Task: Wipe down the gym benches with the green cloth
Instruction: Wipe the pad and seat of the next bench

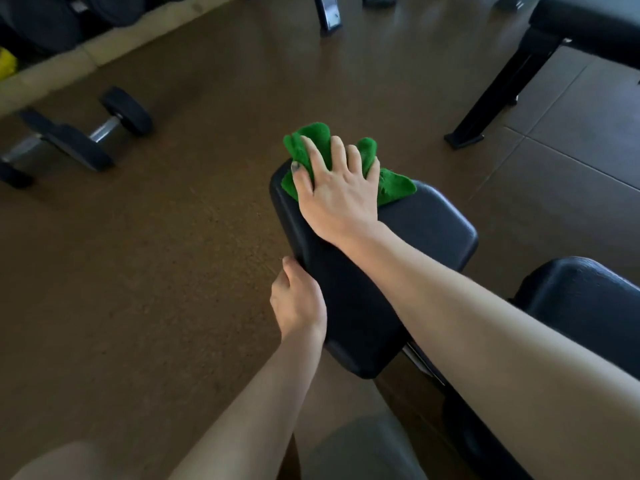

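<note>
**Green cloth pressed at the far end of the bench pad**

The crumpled bright green microfibre cloth lies on the far end of the black padded vinyl bench pad, bunched at the pad's far edge with one corner trailing to the right. The right hand lies on top of the cloth, palm down; the fingers are spread and bend over the bunched fabric, so the grip grasps the cloth and presses it to the pad. The left hand is at the pad's left edge, nearer the person than the cloth; its fingers wrap under that edge while the thumb lies along the rim, so this grip holds the pad.

A second black padded section sits just to the right of the pad, close to the person. Beyond the pad to the right, well apart, stands another black bench on an angled black metal leg. Left of the pad, on the brown speckled rubber floor, lie black-headed dumbbells with chrome handles. No brand, label or writing can be read on anything.
</note>
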Available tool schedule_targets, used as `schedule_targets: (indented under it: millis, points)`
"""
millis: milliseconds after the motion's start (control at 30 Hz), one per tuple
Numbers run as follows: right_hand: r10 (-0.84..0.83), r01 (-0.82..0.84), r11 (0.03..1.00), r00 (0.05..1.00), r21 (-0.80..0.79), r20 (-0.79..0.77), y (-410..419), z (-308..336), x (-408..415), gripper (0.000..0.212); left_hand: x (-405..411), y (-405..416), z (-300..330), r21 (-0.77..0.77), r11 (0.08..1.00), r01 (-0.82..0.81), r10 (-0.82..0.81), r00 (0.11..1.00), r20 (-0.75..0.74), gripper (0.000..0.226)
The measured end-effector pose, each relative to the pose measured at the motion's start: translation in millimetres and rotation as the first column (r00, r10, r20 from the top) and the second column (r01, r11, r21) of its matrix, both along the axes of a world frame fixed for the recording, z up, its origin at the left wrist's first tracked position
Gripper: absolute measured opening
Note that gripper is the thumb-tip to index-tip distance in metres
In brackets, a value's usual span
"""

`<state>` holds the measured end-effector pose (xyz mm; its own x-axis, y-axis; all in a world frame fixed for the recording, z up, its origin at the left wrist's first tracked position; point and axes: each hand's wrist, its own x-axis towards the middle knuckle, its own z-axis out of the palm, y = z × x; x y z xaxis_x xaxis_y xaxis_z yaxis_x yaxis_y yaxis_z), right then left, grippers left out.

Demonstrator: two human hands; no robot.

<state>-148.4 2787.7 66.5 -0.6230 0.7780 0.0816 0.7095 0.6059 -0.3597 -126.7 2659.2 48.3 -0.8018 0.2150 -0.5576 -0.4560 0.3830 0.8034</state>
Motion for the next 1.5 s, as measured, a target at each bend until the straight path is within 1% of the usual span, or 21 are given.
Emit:
schedule_targets:
  millis: [67,133,167,200,267,300,367,400,467,567,633,733,800,900,1000,1100,1167,1233,1367,1433,1500]
  points:
    - [0.081,-0.08,0.994,0.997,0.076,-0.016,-30.2,-8.3,16.9,0.059,-3.0,-3.3,-3.4,-0.009,0.998,0.059,-0.059,0.998,-0.032,0.045]
    - [0.177,-0.174,0.972,0.984,0.159,-0.005,-57.3,-18.0,32.0,0.059,-7.5,-9.3,-14.4,0.058,0.983,0.172,-0.17,0.985,-0.044,0.035]
    - [0.205,-0.204,0.962,0.979,0.183,0.014,-62.5,-21.2,36.2,0.058,-11.4,-13.6,-21.0,0.098,0.976,0.192,-0.193,0.981,-0.003,0.031]
    - [0.218,-0.22,0.956,0.975,0.195,0.033,-63.2,-22.2,38.4,0.058,-14.1,-19.5,-22.0,0.155,0.976,0.156,-0.173,0.979,0.104,0.029]
    - [0.223,-0.236,0.95,0.971,0.205,0.083,-57.7,-20.4,36.0,0.059,-18.2,-35.8,-17.9,0.242,0.968,0.074,-0.156,0.926,0.343,0.038]
    - [0.225,-0.244,0.947,0.968,0.21,0.112,-52.9,-17.6,29.4,0.06,-21.8,-43.2,-15.2,0.283,0.956,0.079,-0.193,0.896,0.4,0.043]
    - [0.211,-0.243,0.948,0.964,0.207,0.163,-42.2,-9.2,5.8,0.059,-34.9,-56.0,-15.9,0.324,0.937,0.13,-0.27,0.857,0.439,0.053]
    - [0.198,-0.235,0.951,0.962,0.202,0.187,-38.8,-4.8,-6.2,0.057,-46.2,-60.4,-14.0,0.337,0.93,0.146,-0.286,0.862,0.418,0.058]
    - [0.162,-0.202,0.958,0.967,0.203,0.195,-41.0,-0.7,-17.2,0.054,-74.7,-63.5,-11.6,0.319,0.923,0.213,-0.31,0.905,0.293,0.062]
    - [0.118,-0.146,0.968,0.983,0.205,0.144,-70.7,-11.4,12.5,0.056,-119.4,-49.8,2.9,0.317,0.89,0.329,-0.377,0.92,0.103,0.055]
    - [0.067,-0.085,0.98,0.992,0.178,0.107,-103.5,-23.6,46.9,0.054,-137.8,-32.3,16.5,0.273,0.867,0.418,-0.436,0.9,0.007,0.048]
    - [-0.004,-0.007,0.994,0.994,0.109,0.107,-146.4,-40.6,86.7,0.053,-137.5,2.0,29.5,0.198,0.786,0.586,-0.569,0.811,-0.139,0.052]
    - [0.022,-0.036,0.994,0.991,0.106,0.133,-159.6,-45.9,101.3,0.056,-129.3,21.8,34.8,0.207,0.743,0.636,-0.614,0.772,-0.166,0.054]
    - [0.088,-0.1,0.988,0.991,0.12,0.104,-139.7,-41.9,102.0,0.057,-128.7,39.3,38.9,0.194,0.709,0.678,-0.671,0.733,-0.109,0.054]
    - [-0.068,0.068,0.997,0.998,0.032,0.009,-94.2,-29.6,68.8,0.058,-137.3,48.3,37.0,0.135,0.688,0.713,-0.713,0.699,-0.061,0.052]
    - [-0.214,0.212,0.97,0.977,-0.118,-0.002,-47.3,-14.6,35.8,0.057,-135.3,53.8,29.9,0.099,0.702,0.705,-0.702,0.709,-0.073,0.055]
    - [-0.212,0.209,0.968,0.977,-0.138,-0.009,-40.8,-10.6,33.7,0.056,-131.9,56.5,29.8,0.062,0.718,0.694,-0.691,0.72,-0.065,0.057]
    - [-0.22,0.216,0.967,0.975,-0.135,-0.019,-67.0,-17.6,48.0,0.057,-128.1,57.1,27.1,0.06,0.755,0.653,-0.65,0.757,-0.07,0.055]
    - [-0.237,0.239,0.967,0.971,-0.094,0.034,-147.8,-38.6,86.0,0.058,-109.5,63.5,25.6,0.047,0.886,0.462,-0.451,0.88,-0.148,0.049]
    - [-0.206,0.208,0.976,0.978,-0.07,0.04,-149.2,-42.8,92.2,0.057,-95.8,69.1,23.8,0.096,0.949,0.3,-0.279,0.942,-0.188,0.045]
    - [-0.196,0.196,0.979,0.981,-0.057,0.002,-123.4,-40.3,86.2,0.056,-88.0,75.6,22.8,0.157,0.972,0.177,-0.145,0.97,-0.197,0.041]
